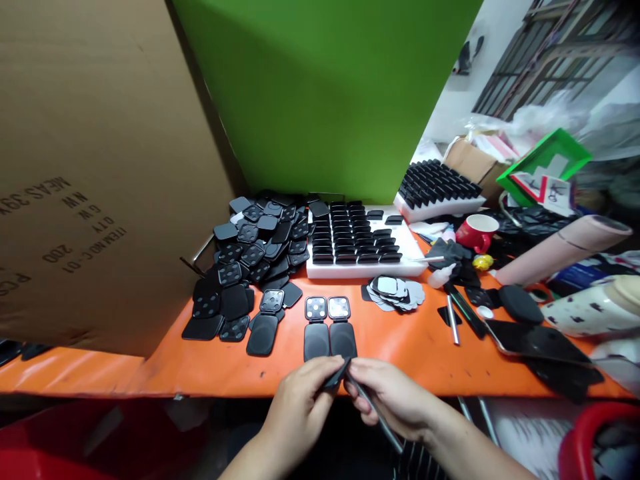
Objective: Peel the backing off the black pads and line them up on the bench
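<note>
At the table's front edge, my left hand (303,397) pinches a small flat black piece (336,377). My right hand (390,393) is closed around a thin dark rod-like tool (376,415), its upper end meeting the black piece. Just beyond my fingers, two hinged black pads lie open side by side, a left pad (317,340) and a right pad (343,339), with pale dotted square ends away from me. Another hinged pad (262,335) lies to their left. A loose heap of similar black pads (260,240) spreads farther left.
A white foam tray (365,269) holds rows of upright black pieces; a second tray (440,208) stands behind. Grey-white thin pieces (400,293) are piled on the orange table (400,353). Left is a large carton (90,167). A red mug (477,232), bottles and a phone (535,341) crowd the right.
</note>
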Tool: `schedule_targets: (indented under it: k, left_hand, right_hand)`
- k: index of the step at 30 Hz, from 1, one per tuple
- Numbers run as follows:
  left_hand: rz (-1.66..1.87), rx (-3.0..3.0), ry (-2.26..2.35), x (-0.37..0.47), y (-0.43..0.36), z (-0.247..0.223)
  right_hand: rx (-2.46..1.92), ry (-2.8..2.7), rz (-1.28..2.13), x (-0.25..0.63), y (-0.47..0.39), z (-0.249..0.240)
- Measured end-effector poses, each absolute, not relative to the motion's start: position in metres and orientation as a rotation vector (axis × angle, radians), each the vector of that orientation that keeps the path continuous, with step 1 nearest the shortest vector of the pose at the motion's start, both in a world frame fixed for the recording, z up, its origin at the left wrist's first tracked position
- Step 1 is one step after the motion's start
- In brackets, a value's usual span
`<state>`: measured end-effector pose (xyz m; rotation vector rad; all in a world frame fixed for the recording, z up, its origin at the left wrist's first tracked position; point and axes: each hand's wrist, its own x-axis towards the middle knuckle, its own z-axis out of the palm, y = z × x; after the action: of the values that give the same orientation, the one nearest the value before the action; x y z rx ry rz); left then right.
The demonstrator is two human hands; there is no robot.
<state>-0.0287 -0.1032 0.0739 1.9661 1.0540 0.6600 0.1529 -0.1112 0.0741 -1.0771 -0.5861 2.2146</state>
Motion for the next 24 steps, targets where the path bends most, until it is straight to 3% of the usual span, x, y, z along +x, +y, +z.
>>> schedule_targets:
  k: [17,24]
  left_hand:
    - [0.554,2.287,0.945,-0.024,-0.112,0.076]
    - [0.701,1.887,1.112,-0.012,-0.102,0.078]
  right_hand:
    - [-1.131,-0.522,2.107,0.158,-0.123,0.070]
    - [-0.983,-0.283,2.060,0.147,-0.126,0.068]
